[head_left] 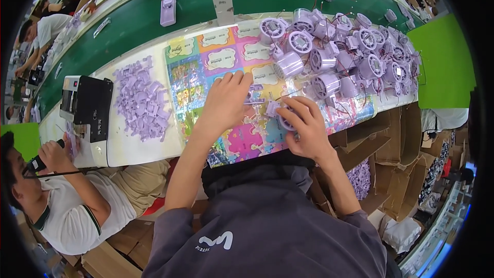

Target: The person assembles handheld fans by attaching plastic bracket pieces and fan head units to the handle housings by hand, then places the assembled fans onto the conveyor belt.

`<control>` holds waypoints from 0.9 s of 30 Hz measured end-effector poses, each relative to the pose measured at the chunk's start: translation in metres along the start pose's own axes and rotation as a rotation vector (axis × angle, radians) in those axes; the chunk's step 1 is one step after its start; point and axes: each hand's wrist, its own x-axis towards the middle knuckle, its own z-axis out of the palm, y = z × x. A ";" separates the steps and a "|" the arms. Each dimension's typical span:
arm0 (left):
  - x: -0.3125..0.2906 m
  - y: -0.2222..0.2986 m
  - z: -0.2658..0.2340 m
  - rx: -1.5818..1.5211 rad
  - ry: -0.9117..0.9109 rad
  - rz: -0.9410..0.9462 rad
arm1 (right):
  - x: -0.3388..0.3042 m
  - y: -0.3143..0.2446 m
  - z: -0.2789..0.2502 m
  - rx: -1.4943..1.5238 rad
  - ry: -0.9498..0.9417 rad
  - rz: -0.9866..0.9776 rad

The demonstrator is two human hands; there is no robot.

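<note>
My right hand (309, 131) is closed around a lilac round fan housing (289, 119), with fingers over its top and the thumb at its near side. A small lilac bracket end (272, 107) sticks out from it to the left. My left hand (226, 100) is bent, with its fingers curled at a small lilac plastic part (253, 98); its grip is partly hidden by the hand. Both hands are over a colourful printed puzzle-pattern mat (244, 141). To the right is a big heap of lilac fan housings (370, 67) with thin wires.
A pile of small lilac parts (141, 100) lies at the left, beside a black and white machine (86, 107). Behind the table runs a green conveyor belt (193, 2) carrying a lilac fan (168, 5). A co-worker (77, 201) sits at left; cardboard boxes (401, 139) stand at right.
</note>
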 end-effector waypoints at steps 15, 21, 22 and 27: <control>0.012 0.001 -0.002 0.001 -0.123 0.041 | 0.007 0.002 -0.002 0.198 0.017 0.262; 0.011 0.004 0.001 0.104 -0.090 0.091 | 0.021 0.007 0.012 0.154 -0.020 0.231; 0.010 0.005 0.002 0.127 -0.041 0.124 | 0.022 0.008 0.013 0.135 -0.014 0.215; 0.010 0.010 0.004 0.153 -0.024 0.130 | 0.023 0.007 0.013 0.106 0.004 0.188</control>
